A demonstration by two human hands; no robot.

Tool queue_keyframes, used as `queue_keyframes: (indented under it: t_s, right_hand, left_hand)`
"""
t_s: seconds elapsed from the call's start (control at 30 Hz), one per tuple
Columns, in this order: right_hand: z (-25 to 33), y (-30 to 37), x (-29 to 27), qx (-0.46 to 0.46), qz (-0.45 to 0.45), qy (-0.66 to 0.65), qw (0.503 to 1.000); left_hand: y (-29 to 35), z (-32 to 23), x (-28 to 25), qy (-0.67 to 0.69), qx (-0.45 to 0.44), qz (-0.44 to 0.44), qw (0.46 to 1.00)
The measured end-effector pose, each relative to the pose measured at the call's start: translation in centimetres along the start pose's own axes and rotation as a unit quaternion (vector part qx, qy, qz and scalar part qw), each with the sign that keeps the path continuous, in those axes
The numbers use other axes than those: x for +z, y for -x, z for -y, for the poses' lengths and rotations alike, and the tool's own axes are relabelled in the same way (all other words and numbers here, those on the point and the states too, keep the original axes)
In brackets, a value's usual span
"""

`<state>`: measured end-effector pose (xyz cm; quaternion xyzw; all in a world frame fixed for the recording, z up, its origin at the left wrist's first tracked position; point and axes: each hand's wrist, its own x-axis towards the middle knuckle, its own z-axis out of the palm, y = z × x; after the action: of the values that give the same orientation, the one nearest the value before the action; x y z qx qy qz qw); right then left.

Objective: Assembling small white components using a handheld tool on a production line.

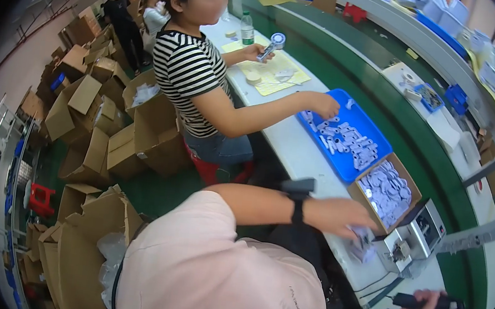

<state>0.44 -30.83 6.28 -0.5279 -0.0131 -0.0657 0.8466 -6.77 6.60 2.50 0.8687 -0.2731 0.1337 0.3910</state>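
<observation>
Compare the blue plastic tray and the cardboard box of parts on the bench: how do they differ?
The blue plastic tray looks larger than the cardboard box. Parts in the tray are spread out, baring some blue bottom; the box's are packed densely. The box is near the person's left hand; the tray is farther off. Both are open-topped.

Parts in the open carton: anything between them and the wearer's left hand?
Only the near wall of the carton, it seems: the left hand appears outside it, with a blurred pale item at its fingers. The top is open; nothing visible covers the parts.
</observation>
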Motion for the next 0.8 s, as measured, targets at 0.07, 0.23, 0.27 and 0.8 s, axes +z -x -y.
queue_keyframes:
  t_s: [0.07, 0.23, 0.27, 0.8]
  right_hand:
    - [-4.0, -1.5, -2.9, 0.081, -0.055, 0.004, 0.995]
    - [-11.7, -3.8, -7.8, 0.108, -0.094, 0.008, 0.99]
    - [-12.0, -3.8, -7.3, 0.101, -0.09, 0.017, 0.991]
    - [-11.3, -2.4, -6.6, 0.107, -0.043, 0.029, 0.993]
  left_hand:
    - [3.0, 2.4, -1.4, -0.09, -0.063, 0.052, 0.993]
    - [5.7, 4.3, -0.2, -0.187, -0.115, 0.092, 0.971]
    - [5.6, 4.3, -0.3, -0.186, -0.12, 0.092, 0.971]
    - [14.4, 3.3, -7.6, -0.246, -0.425, -0.234, 0.839]
